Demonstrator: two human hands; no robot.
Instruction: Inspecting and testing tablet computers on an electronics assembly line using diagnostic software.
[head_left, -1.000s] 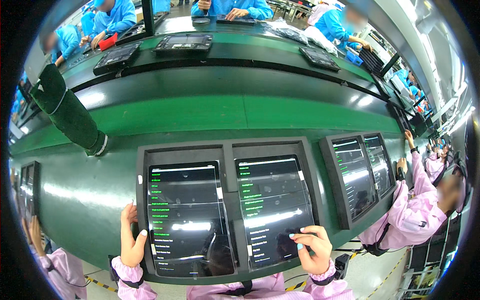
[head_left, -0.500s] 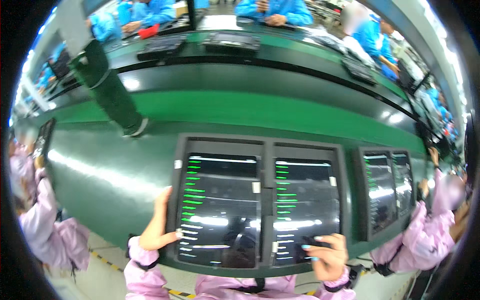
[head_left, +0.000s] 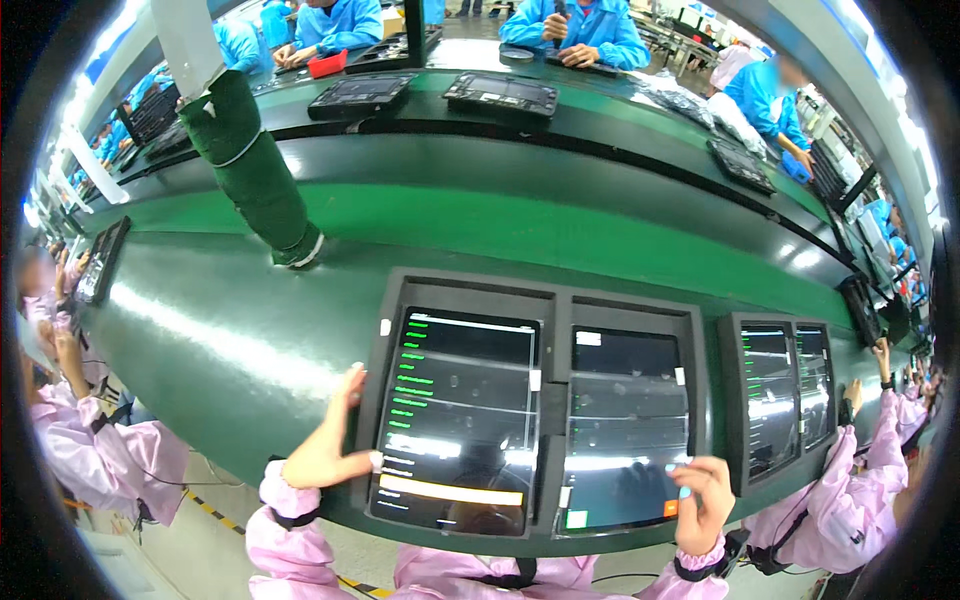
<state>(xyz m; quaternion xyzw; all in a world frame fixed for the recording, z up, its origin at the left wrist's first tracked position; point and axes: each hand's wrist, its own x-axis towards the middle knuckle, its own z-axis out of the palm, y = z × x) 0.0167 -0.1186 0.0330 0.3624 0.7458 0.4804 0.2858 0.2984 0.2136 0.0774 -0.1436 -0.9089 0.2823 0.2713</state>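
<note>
Our right tablet (head_left: 622,425) has swapped its list for an orange block (head_left: 671,508) and a green block (head_left: 577,519), and our left tablet (head_left: 462,405) now shows an orange bar (head_left: 450,490), so both seem to have advanced. Both lie in the grey tray (head_left: 551,455); our left hand (head_left: 325,445) spreads at its edge, our right hand (head_left: 708,495) stands loosely parted near the orange block, contact unclear

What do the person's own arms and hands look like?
The arms wear loose, wrinkly pink sleeves, with a black band around each wrist. Both hands are bare, without gloves. The right hand has light blue on some nails; on the left hand, the thumbnail looks whitish.
</note>
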